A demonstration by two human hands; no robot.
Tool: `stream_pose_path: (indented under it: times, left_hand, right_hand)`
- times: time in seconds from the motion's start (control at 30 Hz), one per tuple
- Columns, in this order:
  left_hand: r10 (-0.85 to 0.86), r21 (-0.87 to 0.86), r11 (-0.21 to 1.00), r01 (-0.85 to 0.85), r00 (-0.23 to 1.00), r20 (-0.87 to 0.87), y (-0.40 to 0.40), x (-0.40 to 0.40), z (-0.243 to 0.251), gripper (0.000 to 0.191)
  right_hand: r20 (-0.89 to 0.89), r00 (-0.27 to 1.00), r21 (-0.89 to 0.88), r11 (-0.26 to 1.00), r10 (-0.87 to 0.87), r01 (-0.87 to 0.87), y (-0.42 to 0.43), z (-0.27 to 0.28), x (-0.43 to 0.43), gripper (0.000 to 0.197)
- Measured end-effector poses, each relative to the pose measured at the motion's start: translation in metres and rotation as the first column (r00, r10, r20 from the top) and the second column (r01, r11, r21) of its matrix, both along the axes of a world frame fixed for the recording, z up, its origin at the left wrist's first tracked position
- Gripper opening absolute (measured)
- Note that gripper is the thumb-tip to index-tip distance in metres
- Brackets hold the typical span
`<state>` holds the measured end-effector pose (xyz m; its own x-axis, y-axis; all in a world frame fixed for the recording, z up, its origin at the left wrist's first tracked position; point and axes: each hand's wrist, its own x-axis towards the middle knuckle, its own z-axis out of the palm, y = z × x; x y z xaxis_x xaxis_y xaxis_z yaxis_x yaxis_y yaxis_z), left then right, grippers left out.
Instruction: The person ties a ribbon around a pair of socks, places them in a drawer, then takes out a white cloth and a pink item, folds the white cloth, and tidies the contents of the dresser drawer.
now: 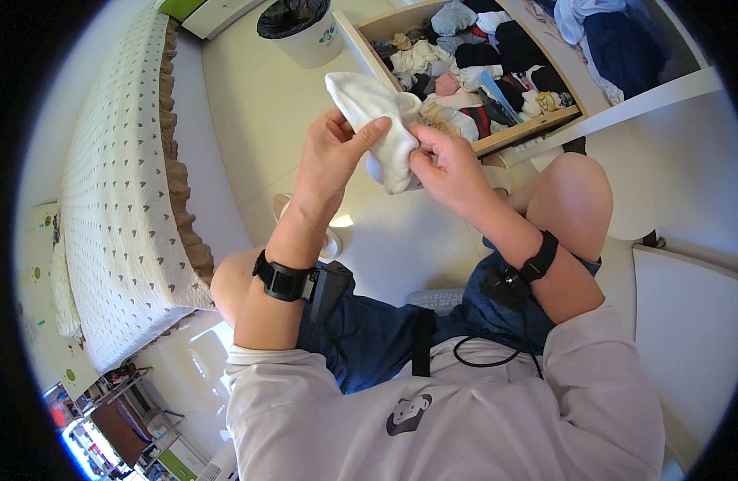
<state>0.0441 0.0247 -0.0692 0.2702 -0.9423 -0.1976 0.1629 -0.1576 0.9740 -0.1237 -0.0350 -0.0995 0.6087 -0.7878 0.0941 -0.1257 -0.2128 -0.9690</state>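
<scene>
White socks (384,159), bunched together, are held up between my two hands, above the floor and beside an open wooden drawer (528,129). My left hand (339,147) grips the fabric on its left side, with the thumb lying over the front. On the other side, my right hand (444,159) pinches the cloth between thumb and fingers. Rolled and loose socks fill the drawer, among them black ones (519,48), white ones (420,57) and a pink one (446,85). How many socks my hands hold cannot be told.
A white bin (321,45) with a black liner stands left of the drawer. A bed with a heart-patterned cover (128,180) is along the left. Dark blue clothing (624,51) lies in a compartment at the upper right. White cabinet panels (684,300) stand at my right.
</scene>
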Motion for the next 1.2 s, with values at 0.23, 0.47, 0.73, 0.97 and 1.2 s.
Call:
stream_pose_path:
  times: [0.23,0.47,0.73,0.97,1.2]
  left_hand:
    - [0.138,-0.039,0.987,-0.153,0.955,-0.262,0.005,-0.004,0.009,0.042]
    - [-0.242,-0.210,0.945,0.250,0.968,0.063,0.011,-0.011,0.017,0.054]
    - [-0.069,-0.214,0.964,0.158,0.925,0.373,0.013,-0.015,0.012,0.038]
    - [0.133,-0.299,0.954,0.014,0.874,0.466,0.012,-0.006,0.004,0.031]
    - [0.054,0.032,0.998,-0.056,0.996,0.074,0.015,0.020,0.015,0.006]
  right_hand:
    - [-0.065,0.978,-0.180,0.967,-0.197,0.183,-0.010,0.003,-0.005,0.022]
    - [0.143,0.988,-0.133,0.988,-0.057,0.076,-0.007,0.013,-0.003,0.018]
    - [0.091,0.996,-0.356,0.934,0.010,0.023,0.002,0.017,-0.006,0.018]
    - [0.037,0.982,-0.336,0.924,-0.183,0.185,-0.005,0.019,-0.008,0.009]
    - [0.221,0.975,-0.319,0.942,-0.030,0.102,-0.013,0.025,-0.014,0.004]
